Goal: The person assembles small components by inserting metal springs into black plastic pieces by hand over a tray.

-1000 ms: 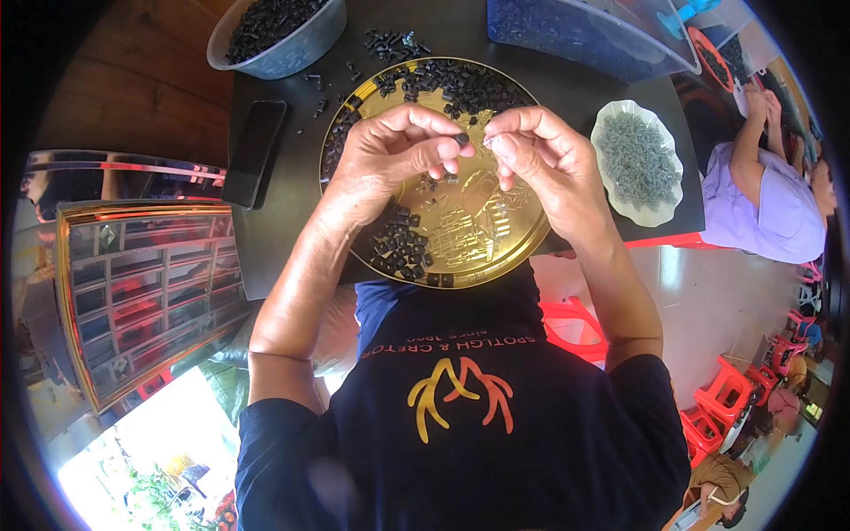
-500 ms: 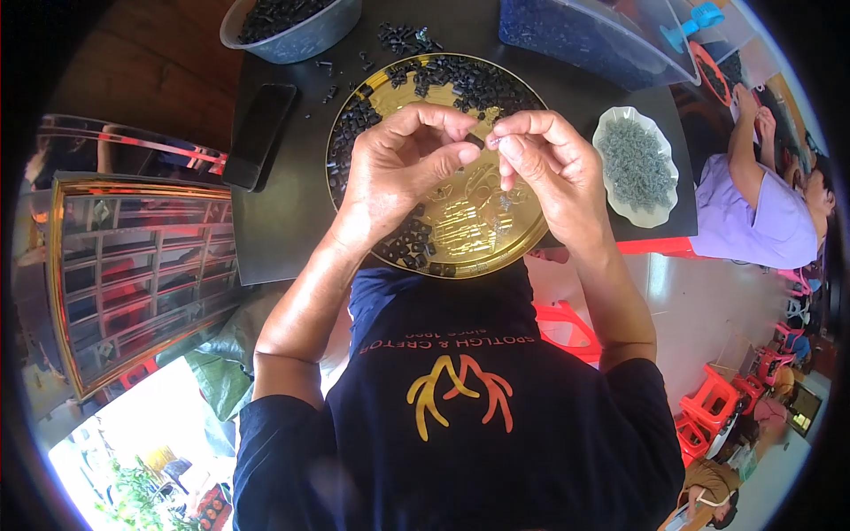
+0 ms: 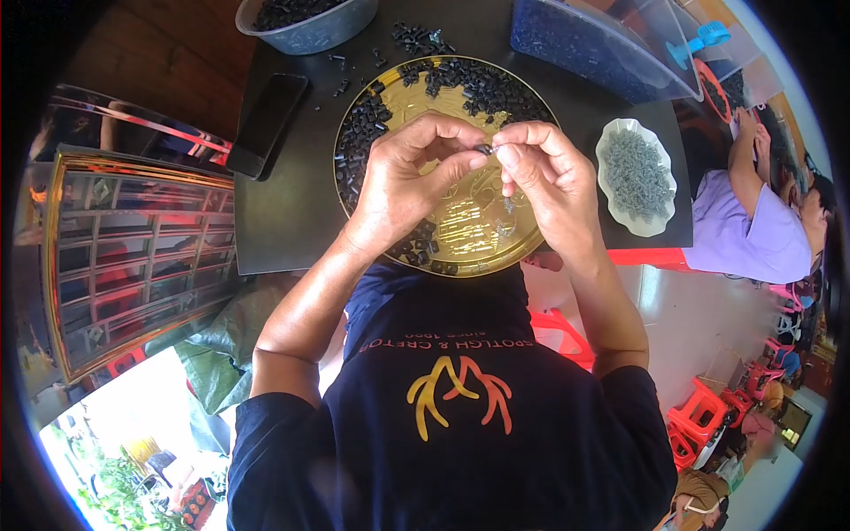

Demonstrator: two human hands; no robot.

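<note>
Over a round gold tray point(image 3: 469, 257), my left hand point(image 3: 403, 181) pinches a small black piece point(image 3: 483, 149) between thumb and fingertips. The fingertips of my right hand point(image 3: 551, 177) are closed against the same spot, around a tiny part too small to make out. Many black pieces point(image 3: 354, 150) lie along the tray's left side and top, and a smaller group point(image 3: 418, 248) is at its lower left. A few tiny clear bits point(image 3: 507, 217) show below my right fingers. To the right, a white scalloped dish point(image 3: 651, 227) holds small grey-green parts point(image 3: 636, 173).
A phone point(image 3: 270, 124) lies on the dark table point(image 3: 292, 217) at left. A tub of black pieces point(image 3: 328, 31) and a blue clear bin point(image 3: 602, 53) stand at the back. Loose black pieces are behind the tray. Another person in a purple top point(image 3: 753, 221) sits at right.
My fingertips have come together, bringing the black piece against my right fingers. The view has shifted, so the table and tray appear slightly moved.
</note>
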